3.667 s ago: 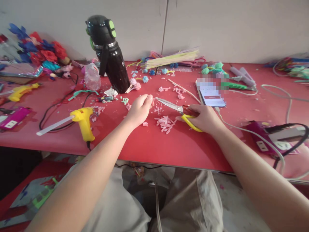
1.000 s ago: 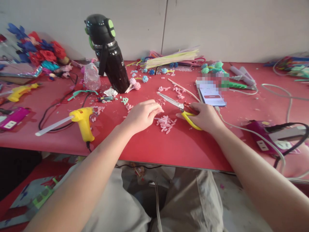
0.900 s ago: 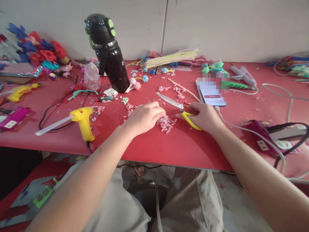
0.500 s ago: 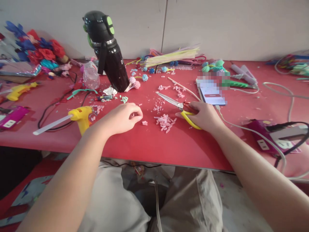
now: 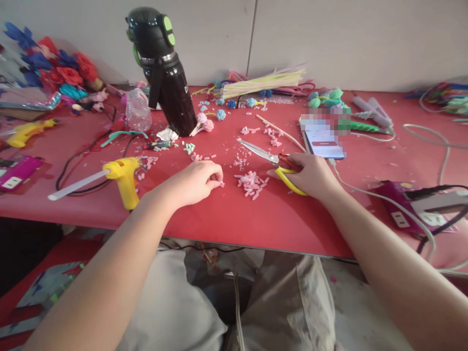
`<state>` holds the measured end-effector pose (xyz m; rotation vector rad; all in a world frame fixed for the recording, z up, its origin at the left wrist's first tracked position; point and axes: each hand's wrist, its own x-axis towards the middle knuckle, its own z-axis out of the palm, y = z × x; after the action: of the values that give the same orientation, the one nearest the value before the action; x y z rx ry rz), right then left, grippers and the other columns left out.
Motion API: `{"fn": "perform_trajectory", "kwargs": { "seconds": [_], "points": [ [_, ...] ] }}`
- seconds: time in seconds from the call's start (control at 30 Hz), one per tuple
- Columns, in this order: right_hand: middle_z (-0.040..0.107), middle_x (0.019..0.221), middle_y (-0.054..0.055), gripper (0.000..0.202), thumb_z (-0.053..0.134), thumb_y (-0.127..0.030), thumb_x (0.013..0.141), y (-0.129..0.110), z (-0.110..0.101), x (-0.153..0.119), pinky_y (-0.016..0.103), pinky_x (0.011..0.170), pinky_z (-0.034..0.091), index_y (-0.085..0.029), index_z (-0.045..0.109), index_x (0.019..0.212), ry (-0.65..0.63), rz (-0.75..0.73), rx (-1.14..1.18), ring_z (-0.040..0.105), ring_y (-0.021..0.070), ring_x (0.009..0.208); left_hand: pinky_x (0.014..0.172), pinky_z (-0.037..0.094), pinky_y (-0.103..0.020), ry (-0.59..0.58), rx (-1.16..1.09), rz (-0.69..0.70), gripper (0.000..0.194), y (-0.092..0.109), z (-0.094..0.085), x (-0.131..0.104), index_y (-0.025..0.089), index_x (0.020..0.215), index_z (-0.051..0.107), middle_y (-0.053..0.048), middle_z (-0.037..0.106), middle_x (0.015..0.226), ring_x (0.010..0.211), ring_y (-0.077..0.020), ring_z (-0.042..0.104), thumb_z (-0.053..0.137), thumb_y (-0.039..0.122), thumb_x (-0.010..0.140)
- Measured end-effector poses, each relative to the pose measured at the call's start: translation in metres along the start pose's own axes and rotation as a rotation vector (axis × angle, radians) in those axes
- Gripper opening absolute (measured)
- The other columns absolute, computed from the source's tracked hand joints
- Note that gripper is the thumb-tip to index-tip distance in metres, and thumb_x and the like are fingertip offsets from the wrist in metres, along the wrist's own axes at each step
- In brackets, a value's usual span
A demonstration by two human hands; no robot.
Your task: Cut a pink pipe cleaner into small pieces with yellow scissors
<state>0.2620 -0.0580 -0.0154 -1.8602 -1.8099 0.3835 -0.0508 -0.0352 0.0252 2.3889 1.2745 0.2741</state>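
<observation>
My left hand is closed in a pinch at the table's middle, with a small pink piece showing at its fingertips. To its right lies a pile of pink pieces. My right hand is wrapped round the scissors, whose handles are yellow and red. The blades point up and left, above the pile. More pink pieces lie beyond the blades, beside a thin pale stem. Other pink bits sit just behind my left hand.
A black bottle stands behind my left hand. The yellow glue gun lies left. Near my right hand are a phone and cable, with a purple power strip farther right. Pale yellow stems lie at the back.
My left hand has moved slightly right and towards me, and a pink piece now shows at its fingertips. Pink bits behind it have come into view. My right hand still holds the scissors.
</observation>
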Motion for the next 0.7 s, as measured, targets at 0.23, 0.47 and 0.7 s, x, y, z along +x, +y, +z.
{"fn": "perform_trajectory", "kwargs": {
  "seconds": [0.23,0.47,0.7],
  "points": [
    [0.042,0.06,0.0,0.075,0.073,-0.09,0.064,0.002,0.001,0.002,0.031,0.056,0.028,-0.024,0.036,0.063,0.003,-0.013,-0.003,0.036,0.0139,0.062,0.074,0.054,-0.033,0.027,-0.058,-0.099,0.013,0.005,-0.008,-0.005,0.022,0.086,0.073,-0.004,0.08,0.088,0.082,-0.0211,0.073,0.063,0.025,0.093],
    [0.035,0.056,-0.002,0.078,0.067,-0.095,0.063,-0.003,-0.001,-0.001,0.031,0.054,0.024,-0.024,0.034,0.061,0.014,-0.02,-0.005,0.03,0.0126,0.058,0.081,0.06,-0.032,0.214,-0.28,-0.028,0.006,0.004,-0.006,0.0,0.019,0.087,0.075,-0.004,0.081,0.087,0.08,-0.019,0.076,0.07,0.021,0.089],
    [0.036,0.059,-0.002,0.074,0.069,-0.09,0.066,-0.003,0.0,-0.001,0.032,0.055,0.024,-0.024,0.037,0.062,0.012,-0.014,0.001,0.032,0.0131,0.061,0.078,0.062,-0.03,0.303,-0.425,-0.015,0.007,0.003,0.004,0.016,0.016,0.089,0.078,-0.006,0.081,0.082,0.077,-0.0185,0.077,0.072,0.02,0.091]
  ]
}}
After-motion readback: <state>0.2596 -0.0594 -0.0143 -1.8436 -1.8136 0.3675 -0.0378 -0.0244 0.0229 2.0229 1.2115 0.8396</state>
